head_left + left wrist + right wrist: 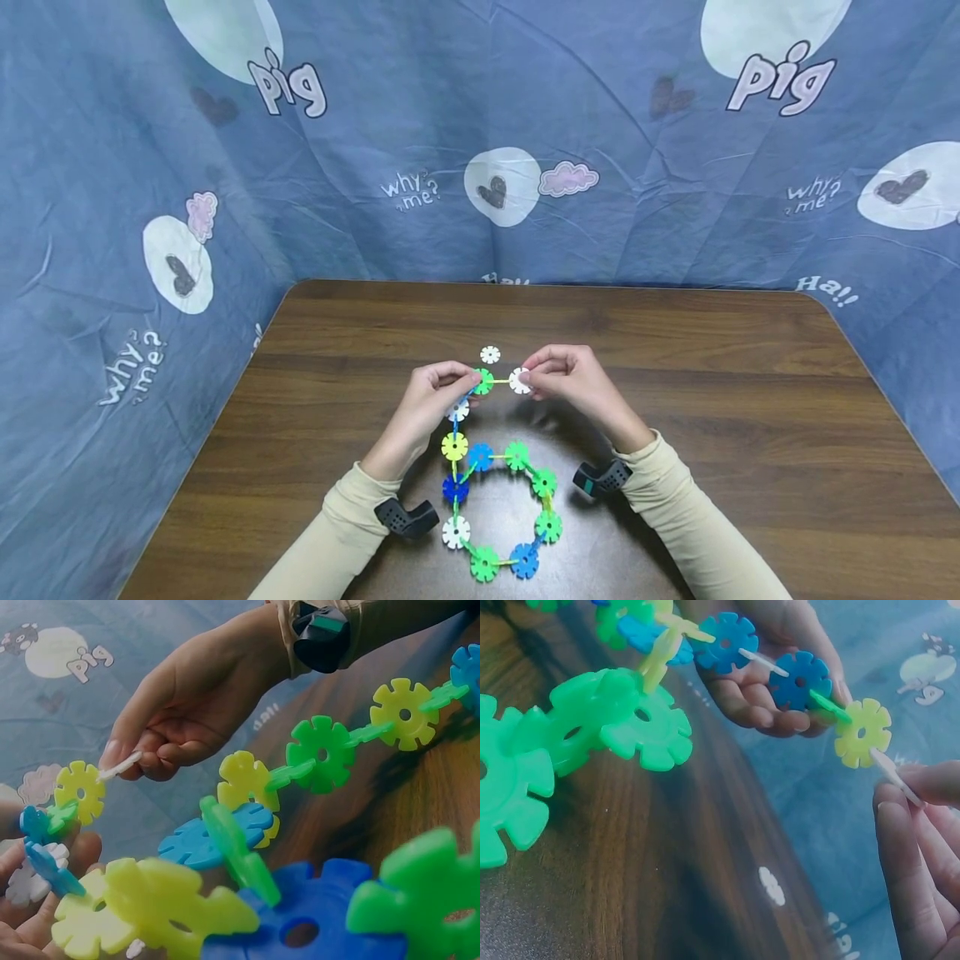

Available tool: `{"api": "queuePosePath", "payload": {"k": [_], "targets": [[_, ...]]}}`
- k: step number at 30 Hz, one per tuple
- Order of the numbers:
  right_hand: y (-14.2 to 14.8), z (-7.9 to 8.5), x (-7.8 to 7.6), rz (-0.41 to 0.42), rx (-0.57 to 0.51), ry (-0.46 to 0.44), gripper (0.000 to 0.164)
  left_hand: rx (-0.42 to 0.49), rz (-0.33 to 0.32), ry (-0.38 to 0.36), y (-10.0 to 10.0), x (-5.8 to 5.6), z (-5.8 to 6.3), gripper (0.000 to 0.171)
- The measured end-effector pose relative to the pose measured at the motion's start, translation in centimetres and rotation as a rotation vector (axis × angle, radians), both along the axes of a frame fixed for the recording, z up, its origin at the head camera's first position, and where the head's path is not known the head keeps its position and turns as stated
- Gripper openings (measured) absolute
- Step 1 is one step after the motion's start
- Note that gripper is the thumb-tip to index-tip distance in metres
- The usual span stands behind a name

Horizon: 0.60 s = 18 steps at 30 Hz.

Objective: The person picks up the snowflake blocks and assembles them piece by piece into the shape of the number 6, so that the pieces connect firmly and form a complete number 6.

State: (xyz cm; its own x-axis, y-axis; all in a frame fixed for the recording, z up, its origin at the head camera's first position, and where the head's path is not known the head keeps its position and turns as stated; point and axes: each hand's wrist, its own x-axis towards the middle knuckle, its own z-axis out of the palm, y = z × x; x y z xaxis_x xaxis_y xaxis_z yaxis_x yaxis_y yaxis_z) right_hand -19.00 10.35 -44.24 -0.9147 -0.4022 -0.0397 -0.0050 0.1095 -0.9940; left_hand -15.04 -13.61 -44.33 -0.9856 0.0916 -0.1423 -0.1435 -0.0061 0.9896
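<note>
My left hand [429,404] pinches a green notched plastic disc [484,382] near the top end of a chain of interlocking snowflake discs. A thin yellow disc [862,733] joins this green one to a white snowflake disc [518,381]. Between thumb and fingers of my right hand [581,385] is that white disc, its edge meeting the yellow one. Below the left hand the chain runs through a white disc [458,409] and a yellow disc [453,447] to a ring of green, blue and white discs. The left fingers partly hide the upper chain.
A loose white snowflake disc [490,355] lies on the brown wooden table [712,367] just beyond the hands. The ring's lower green disc [484,564] is close to the front. Blue printed cloth [420,92] hangs behind the table and at its sides.
</note>
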Motion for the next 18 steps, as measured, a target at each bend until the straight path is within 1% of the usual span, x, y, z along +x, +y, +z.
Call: {"api": "queuePosePath", "payload": {"k": [9, 13, 18], "targets": [[-0.26, 0.35, 0.32, 0.015, -0.007, 0.022, 0.022, 0.003, -0.008, 0.012, 0.0, -0.09, -0.07, 0.017], [-0.44, 0.24, 0.35, 0.002, -0.002, 0.016, 0.022, -0.008, -0.019, 0.026, -0.04, -0.08, -0.13, 0.018], [-0.86, 0.0, 0.5, -0.028, -0.046, 0.007, 0.023, 0.005, -0.024, 0.065, -0.04, -0.1, -0.16, 0.022]]}}
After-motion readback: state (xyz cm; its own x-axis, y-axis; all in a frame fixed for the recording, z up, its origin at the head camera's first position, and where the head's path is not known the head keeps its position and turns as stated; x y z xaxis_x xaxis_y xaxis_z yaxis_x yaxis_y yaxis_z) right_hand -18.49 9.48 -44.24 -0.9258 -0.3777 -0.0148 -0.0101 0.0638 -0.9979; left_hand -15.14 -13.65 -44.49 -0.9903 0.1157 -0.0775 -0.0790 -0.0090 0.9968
